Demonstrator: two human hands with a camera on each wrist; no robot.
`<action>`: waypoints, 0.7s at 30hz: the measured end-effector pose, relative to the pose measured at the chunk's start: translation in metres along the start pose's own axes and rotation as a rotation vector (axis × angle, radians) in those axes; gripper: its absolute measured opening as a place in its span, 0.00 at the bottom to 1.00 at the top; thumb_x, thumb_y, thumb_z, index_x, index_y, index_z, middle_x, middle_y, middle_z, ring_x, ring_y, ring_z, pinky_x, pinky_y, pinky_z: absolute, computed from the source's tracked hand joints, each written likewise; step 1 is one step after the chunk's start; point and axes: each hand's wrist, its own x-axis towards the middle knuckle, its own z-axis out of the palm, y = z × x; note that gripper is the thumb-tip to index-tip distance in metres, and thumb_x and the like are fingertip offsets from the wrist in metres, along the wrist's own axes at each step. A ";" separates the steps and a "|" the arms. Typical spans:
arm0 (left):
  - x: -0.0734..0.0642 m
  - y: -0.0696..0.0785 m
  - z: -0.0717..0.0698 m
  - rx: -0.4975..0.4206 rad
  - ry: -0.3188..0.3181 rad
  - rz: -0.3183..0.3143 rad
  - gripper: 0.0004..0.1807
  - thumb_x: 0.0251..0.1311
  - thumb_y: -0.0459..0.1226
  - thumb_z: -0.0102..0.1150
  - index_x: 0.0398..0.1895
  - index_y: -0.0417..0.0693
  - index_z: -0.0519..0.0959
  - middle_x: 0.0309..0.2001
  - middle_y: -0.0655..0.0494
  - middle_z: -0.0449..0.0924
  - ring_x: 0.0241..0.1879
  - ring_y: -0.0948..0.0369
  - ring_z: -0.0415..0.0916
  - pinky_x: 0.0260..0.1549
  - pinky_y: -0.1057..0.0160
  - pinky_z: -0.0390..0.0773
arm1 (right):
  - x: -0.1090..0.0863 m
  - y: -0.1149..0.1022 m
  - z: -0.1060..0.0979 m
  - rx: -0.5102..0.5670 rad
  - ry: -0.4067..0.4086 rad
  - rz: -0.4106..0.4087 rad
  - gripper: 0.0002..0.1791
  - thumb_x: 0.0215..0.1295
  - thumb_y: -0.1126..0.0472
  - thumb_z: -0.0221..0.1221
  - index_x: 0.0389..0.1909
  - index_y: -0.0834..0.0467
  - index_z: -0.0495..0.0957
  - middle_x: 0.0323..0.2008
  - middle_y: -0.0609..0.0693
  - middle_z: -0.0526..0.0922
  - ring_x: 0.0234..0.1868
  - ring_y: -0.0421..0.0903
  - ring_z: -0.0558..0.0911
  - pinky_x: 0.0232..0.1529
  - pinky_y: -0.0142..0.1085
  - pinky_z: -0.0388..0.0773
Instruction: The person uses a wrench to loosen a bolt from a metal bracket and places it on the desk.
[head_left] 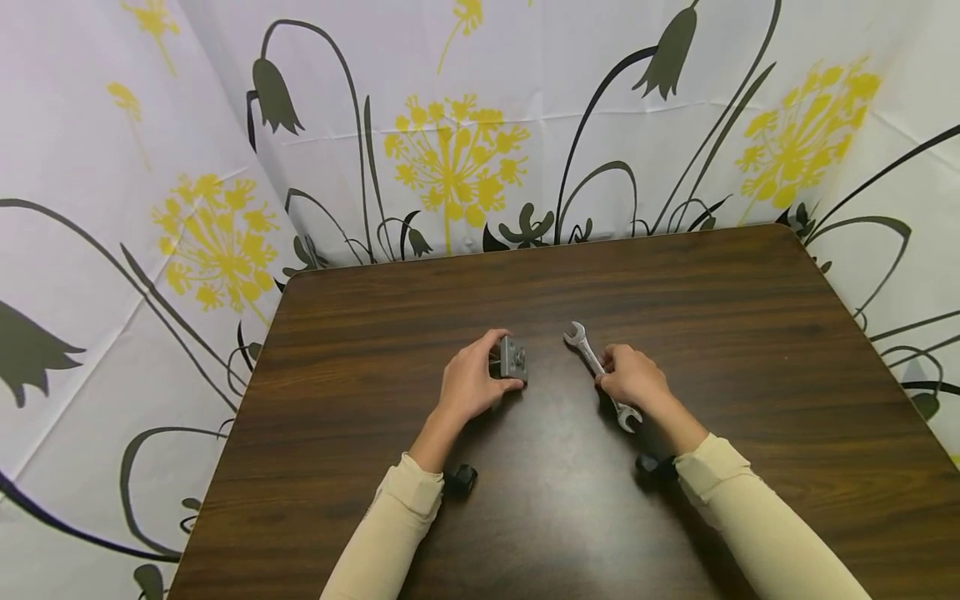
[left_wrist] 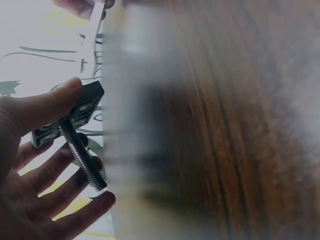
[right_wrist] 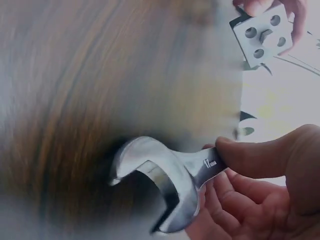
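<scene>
My left hand point(head_left: 468, 382) pinches a square grey metal plate point(head_left: 513, 360) by its edges, thumb on the near side and fingers on the far side. A threaded bolt point(left_wrist: 82, 155) runs through the plate; its shank points back toward the palm in the left wrist view. In the right wrist view, the plate's face point(right_wrist: 255, 45) shows several round holes around the bolt head point(right_wrist: 266, 36). My right hand point(head_left: 636, 379) grips a silver double open-ended wrench point(head_left: 588, 354) by the middle of its shaft. One wrench end angles toward the plate, apart from it.
The dark wood-grain table point(head_left: 360, 333) lies beneath both hands. Behind it and at its sides hangs a white curtain point(head_left: 330, 175) with yellow and grey flower prints. Black wrist devices point(head_left: 461, 481) sit beside the sleeves.
</scene>
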 end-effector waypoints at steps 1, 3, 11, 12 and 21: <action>-0.002 0.000 -0.001 -0.018 0.015 0.001 0.41 0.40 0.47 0.82 0.62 0.62 0.72 0.45 0.58 0.83 0.43 0.59 0.81 0.38 0.51 0.78 | -0.001 0.000 0.000 0.036 0.011 -0.006 0.08 0.58 0.63 0.60 0.39 0.57 0.79 0.34 0.50 0.82 0.36 0.51 0.78 0.35 0.47 0.71; -0.005 0.000 -0.002 -0.062 0.044 -0.001 0.41 0.38 0.46 0.83 0.60 0.63 0.73 0.43 0.58 0.83 0.43 0.58 0.81 0.38 0.50 0.78 | -0.004 -0.001 0.001 0.137 0.021 -0.025 0.09 0.60 0.64 0.61 0.40 0.61 0.79 0.33 0.51 0.82 0.35 0.49 0.78 0.35 0.44 0.72; -0.024 0.005 -0.012 -0.360 0.180 0.027 0.41 0.33 0.38 0.85 0.57 0.54 0.76 0.39 0.55 0.84 0.40 0.56 0.82 0.41 0.50 0.80 | -0.035 -0.022 0.012 0.873 -0.122 -0.046 0.19 0.65 0.69 0.60 0.52 0.75 0.70 0.42 0.62 0.84 0.33 0.42 0.80 0.27 0.38 0.81; -0.026 0.006 -0.013 -0.397 0.197 0.039 0.41 0.33 0.37 0.85 0.57 0.52 0.76 0.39 0.54 0.83 0.39 0.56 0.82 0.40 0.50 0.80 | -0.041 -0.026 0.013 0.952 -0.142 -0.045 0.20 0.66 0.69 0.60 0.54 0.75 0.69 0.42 0.61 0.85 0.34 0.42 0.81 0.28 0.38 0.82; -0.046 0.020 -0.021 -0.572 0.315 0.141 0.40 0.33 0.34 0.84 0.56 0.47 0.76 0.41 0.55 0.83 0.42 0.58 0.80 0.39 0.57 0.83 | -0.096 -0.069 0.026 1.431 -0.323 -0.068 0.27 0.67 0.70 0.58 0.64 0.73 0.62 0.42 0.52 0.82 0.38 0.42 0.82 0.32 0.35 0.83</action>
